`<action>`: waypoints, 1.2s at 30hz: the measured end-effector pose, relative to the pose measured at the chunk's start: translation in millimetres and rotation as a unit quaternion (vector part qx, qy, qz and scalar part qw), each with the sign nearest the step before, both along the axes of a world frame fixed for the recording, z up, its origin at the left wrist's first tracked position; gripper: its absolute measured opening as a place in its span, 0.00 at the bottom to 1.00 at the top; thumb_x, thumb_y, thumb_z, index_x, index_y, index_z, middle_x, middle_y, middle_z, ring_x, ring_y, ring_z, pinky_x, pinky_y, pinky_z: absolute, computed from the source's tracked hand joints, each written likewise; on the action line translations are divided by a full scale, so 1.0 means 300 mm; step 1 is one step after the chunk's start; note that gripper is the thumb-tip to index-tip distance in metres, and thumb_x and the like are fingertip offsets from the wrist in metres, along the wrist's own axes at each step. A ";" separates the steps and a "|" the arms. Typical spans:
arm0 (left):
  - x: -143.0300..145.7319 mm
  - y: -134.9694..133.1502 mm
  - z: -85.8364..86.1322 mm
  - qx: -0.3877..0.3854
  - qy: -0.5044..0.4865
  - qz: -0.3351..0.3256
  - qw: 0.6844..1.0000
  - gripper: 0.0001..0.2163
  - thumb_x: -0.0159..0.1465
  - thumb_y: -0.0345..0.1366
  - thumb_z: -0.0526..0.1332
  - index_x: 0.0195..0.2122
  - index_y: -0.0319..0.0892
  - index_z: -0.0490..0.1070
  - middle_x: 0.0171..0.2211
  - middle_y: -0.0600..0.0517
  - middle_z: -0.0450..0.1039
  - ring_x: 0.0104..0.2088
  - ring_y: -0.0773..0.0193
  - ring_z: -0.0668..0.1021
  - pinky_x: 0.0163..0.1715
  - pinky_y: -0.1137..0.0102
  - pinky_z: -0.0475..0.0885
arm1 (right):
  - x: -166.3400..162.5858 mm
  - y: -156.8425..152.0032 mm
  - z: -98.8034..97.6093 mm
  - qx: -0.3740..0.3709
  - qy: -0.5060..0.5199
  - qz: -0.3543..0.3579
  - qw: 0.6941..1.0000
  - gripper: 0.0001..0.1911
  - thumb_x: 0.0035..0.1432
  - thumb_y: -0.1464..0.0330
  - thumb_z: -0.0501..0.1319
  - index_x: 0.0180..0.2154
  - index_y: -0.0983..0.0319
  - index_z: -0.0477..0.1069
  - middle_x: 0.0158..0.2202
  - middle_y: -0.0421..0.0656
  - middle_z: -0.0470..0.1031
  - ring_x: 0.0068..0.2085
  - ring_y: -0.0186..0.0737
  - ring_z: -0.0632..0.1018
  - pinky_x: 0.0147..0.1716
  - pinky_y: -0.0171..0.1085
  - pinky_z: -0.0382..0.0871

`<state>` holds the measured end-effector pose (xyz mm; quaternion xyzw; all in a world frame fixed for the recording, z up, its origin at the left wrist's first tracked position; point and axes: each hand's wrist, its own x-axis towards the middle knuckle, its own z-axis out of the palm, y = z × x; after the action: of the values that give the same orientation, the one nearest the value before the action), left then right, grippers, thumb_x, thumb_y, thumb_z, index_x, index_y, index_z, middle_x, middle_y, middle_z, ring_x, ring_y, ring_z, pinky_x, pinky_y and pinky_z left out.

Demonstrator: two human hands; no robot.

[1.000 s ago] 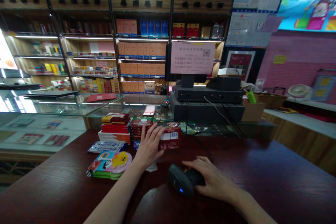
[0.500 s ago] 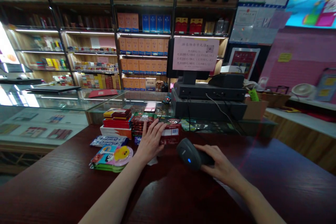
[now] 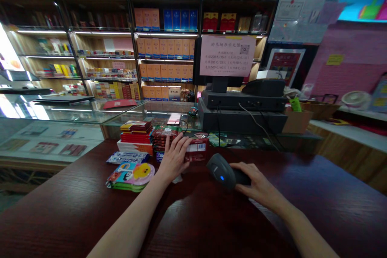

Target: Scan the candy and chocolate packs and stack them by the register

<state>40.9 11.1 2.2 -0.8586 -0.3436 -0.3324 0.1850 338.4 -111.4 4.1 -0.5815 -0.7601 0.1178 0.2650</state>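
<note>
Barcode scanner [image 3: 221,170] juts leftward from the gripping right fingers [image 3: 245,168]

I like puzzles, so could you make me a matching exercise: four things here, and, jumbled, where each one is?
1. Scanner
2. Red box
3. Pink sign
4. Chick-pictured packs

A. On the monitor
B. Left of the left hand, on the table
C. In the right hand
D. At the left hand's fingers

Pairs: 1-C, 2-D, 3-A, 4-B
</note>
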 end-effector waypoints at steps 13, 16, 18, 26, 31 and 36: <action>0.002 0.002 0.000 -0.007 -0.004 -0.001 1.000 0.38 0.56 0.34 0.66 0.67 0.43 0.53 0.63 0.45 0.63 0.69 0.49 0.57 0.69 0.44 0.37 | -0.019 -0.005 0.002 -0.013 -0.007 0.016 1.000 0.26 0.55 0.64 0.64 0.56 0.54 0.70 0.54 0.45 0.75 0.53 0.52 0.71 0.54 0.49 0.63; 0.001 0.001 0.003 -0.008 -0.004 -0.001 1.000 0.38 0.56 0.34 0.66 0.67 0.43 0.53 0.63 0.45 0.64 0.68 0.49 0.57 0.69 0.44 0.38 | -0.047 -0.008 -0.002 -0.026 -0.020 0.044 0.999 0.29 0.55 0.63 0.66 0.59 0.52 0.67 0.54 0.44 0.76 0.53 0.51 0.72 0.54 0.48 0.62; 0.001 0.000 0.005 -0.005 -0.007 -0.002 1.000 0.38 0.55 0.34 0.67 0.67 0.43 0.53 0.63 0.44 0.64 0.68 0.49 0.57 0.69 0.44 0.38 | -0.066 -0.008 -0.010 -0.033 -0.028 0.069 0.997 0.30 0.55 0.62 0.66 0.59 0.52 0.67 0.54 0.44 0.76 0.52 0.50 0.72 0.54 0.47 0.61; 0.005 -0.009 0.010 -0.013 -0.015 -0.012 1.000 0.37 0.57 0.35 0.65 0.67 0.43 0.53 0.64 0.44 0.63 0.68 0.48 0.58 0.69 0.44 0.37 | -0.116 -0.010 -0.033 -0.043 -0.042 0.112 0.992 0.33 0.52 0.62 0.70 0.59 0.53 0.67 0.52 0.44 0.76 0.51 0.48 0.73 0.53 0.43 0.61; 0.008 -0.014 0.016 -0.006 -0.021 -0.015 1.000 0.36 0.58 0.35 0.65 0.67 0.43 0.53 0.64 0.44 0.63 0.68 0.48 0.59 0.69 0.44 0.38 | -0.128 -0.011 -0.033 -0.044 -0.051 0.116 0.991 0.34 0.50 0.61 0.71 0.59 0.53 0.67 0.52 0.45 0.76 0.51 0.49 0.73 0.53 0.44 0.61; 0.010 -0.015 0.018 -0.003 -0.025 -0.024 0.999 0.35 0.59 0.37 0.65 0.67 0.43 0.53 0.63 0.44 0.64 0.67 0.49 0.60 0.69 0.45 0.37 | -0.110 -0.015 -0.014 -0.065 -0.019 0.116 0.991 0.38 0.48 0.49 0.71 0.59 0.52 0.68 0.53 0.45 0.76 0.54 0.52 0.72 0.56 0.48 0.61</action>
<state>44.1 6.6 7.7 -0.8588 -0.3283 -0.3569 0.1655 305.4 -115.8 0.0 -0.5072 -0.8182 0.1859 0.1970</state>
